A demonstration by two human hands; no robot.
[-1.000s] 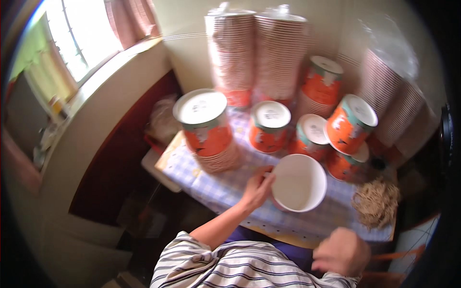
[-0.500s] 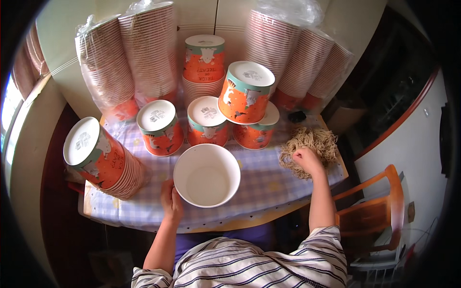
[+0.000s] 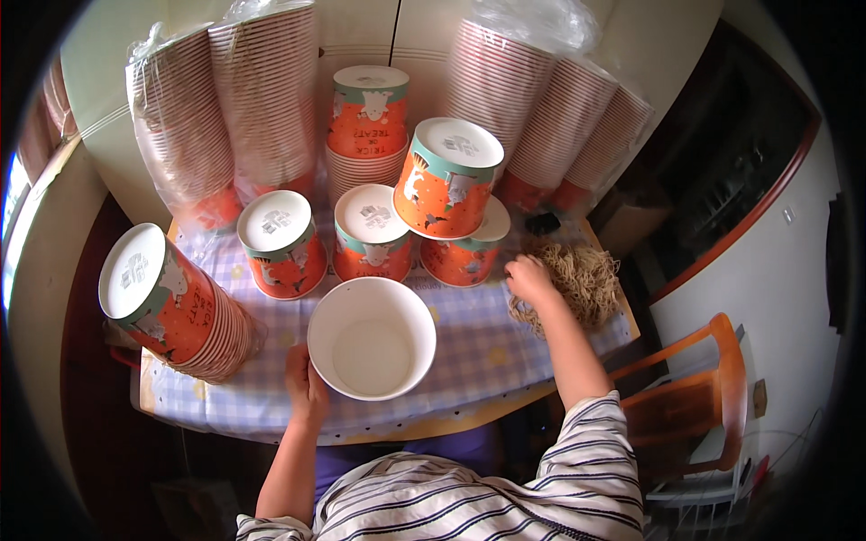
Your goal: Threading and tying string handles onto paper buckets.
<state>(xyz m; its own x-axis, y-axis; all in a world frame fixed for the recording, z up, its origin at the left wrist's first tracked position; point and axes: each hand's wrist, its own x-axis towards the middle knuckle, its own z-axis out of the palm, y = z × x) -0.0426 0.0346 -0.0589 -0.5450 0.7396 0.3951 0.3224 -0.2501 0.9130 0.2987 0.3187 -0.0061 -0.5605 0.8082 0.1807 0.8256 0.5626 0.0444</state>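
Observation:
My left hand [image 3: 307, 383] is closed on the left wall of a paper bucket [image 3: 372, 356]. The bucket's mouth faces me and shows a white, bare inside. To the right, my right hand [image 3: 530, 278] is curled at the left edge of a tangled heap of tan cords [image 3: 579, 281]. Its fingertips are pressed together; whatever they may pinch is too small to tell. Upside-down orange and green buckets stand beyond the held one: a left one [image 3: 281, 248], a middle one [image 3: 372, 236] and a right one [image 3: 467, 252]. Another bucket [image 3: 448, 180] rests on top of the middle and right ones.
A nested stack of buckets [image 3: 180, 307] leans at the table's left, and another stack [image 3: 367, 122] stands at the back. Tall plastic-wrapped stacks [image 3: 266, 99] line the wall on both sides. A checked cloth [image 3: 271, 361] covers the table. A wooden chair [image 3: 686, 406] stands at right.
My right hand has shifted left from the middle of the cord heap to its left edge. My left hand still holds the bucket. The whole view has shifted slightly.

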